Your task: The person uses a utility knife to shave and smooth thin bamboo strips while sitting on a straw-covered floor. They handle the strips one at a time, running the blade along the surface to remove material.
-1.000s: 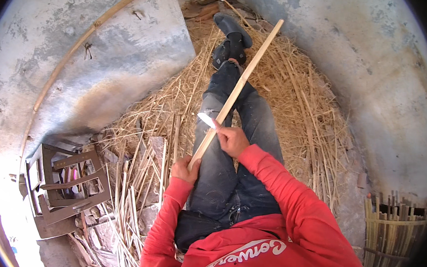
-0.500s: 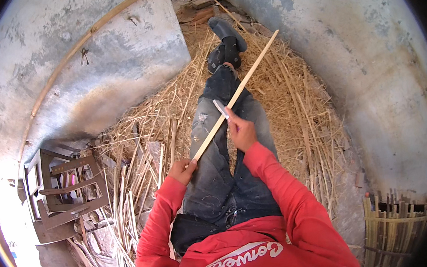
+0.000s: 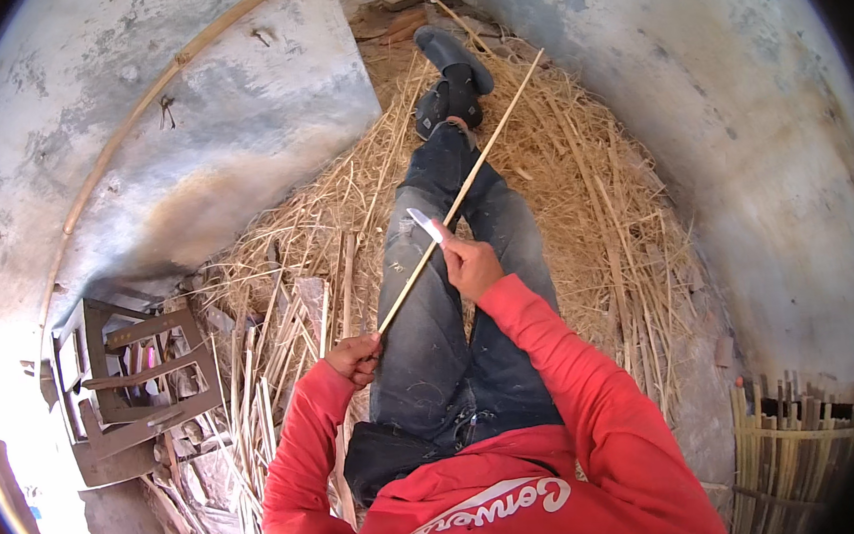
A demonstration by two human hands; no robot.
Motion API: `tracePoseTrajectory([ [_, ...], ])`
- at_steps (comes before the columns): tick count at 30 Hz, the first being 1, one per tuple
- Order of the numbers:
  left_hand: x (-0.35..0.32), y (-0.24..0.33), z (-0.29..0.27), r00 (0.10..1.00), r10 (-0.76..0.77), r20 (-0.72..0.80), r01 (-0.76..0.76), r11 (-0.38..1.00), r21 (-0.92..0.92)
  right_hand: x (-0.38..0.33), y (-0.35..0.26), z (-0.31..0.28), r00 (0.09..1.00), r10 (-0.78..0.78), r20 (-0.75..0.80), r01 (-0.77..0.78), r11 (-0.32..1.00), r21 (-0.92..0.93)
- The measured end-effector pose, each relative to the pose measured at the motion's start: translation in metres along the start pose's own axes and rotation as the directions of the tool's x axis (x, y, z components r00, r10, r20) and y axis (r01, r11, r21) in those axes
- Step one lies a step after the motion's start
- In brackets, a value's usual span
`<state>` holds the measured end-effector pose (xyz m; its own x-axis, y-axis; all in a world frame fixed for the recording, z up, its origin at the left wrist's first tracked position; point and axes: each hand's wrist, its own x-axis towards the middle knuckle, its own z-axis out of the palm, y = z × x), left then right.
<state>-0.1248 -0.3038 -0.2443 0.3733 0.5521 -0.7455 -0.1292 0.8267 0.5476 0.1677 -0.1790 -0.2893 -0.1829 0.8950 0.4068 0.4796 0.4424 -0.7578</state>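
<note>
A long, thin pale strip of wood or bamboo [image 3: 463, 193] slants across my jeans-clad legs, its far end up over the straw. My left hand [image 3: 355, 359] is closed round its near end, by my left thigh. In my right hand [image 3: 472, 265] is a small knife with a pale blade [image 3: 424, 224]. The blade crosses the strip about a third of the way up, seemingly touching it. Most of the knife's handle is hidden inside my fingers.
Straw and shavings [image 3: 584, 224] cover the floor round my legs. Loose strips [image 3: 257, 401] are heaped at left, beside a dark wooden frame [image 3: 145, 380]. At lower right stands a slatted basket [image 3: 793, 459]. Bare walls [image 3: 694, 95] rise on both sides, and a long curved pole [image 3: 127, 150] leans at left.
The strip has turned and now shows a narrower side. My right hand and the knife have shifted slightly left and nearer along it. My left hand has moved a little left and lower.
</note>
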Motion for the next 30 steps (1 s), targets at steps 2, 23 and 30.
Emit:
tracePoseTrajectory([
  [2,-0.003,0.003,0.001,0.999,-0.026,0.022,0.026,1.0,0.005,-0.006,-0.007,0.002,1.0,-0.006,-0.003,0.006,1.0,0.018],
  [23,0.009,-0.027,-0.035,0.907,-0.103,0.408,0.201,0.958,-0.205,0.015,-0.016,-0.035,0.996,0.026,0.082,-0.023,0.999,-0.039],
  [30,0.007,-0.031,-0.033,0.919,-0.095,0.383,0.177,0.966,-0.186,0.056,0.019,-0.028,0.997,-0.017,-0.071,-0.004,0.958,-0.286],
])
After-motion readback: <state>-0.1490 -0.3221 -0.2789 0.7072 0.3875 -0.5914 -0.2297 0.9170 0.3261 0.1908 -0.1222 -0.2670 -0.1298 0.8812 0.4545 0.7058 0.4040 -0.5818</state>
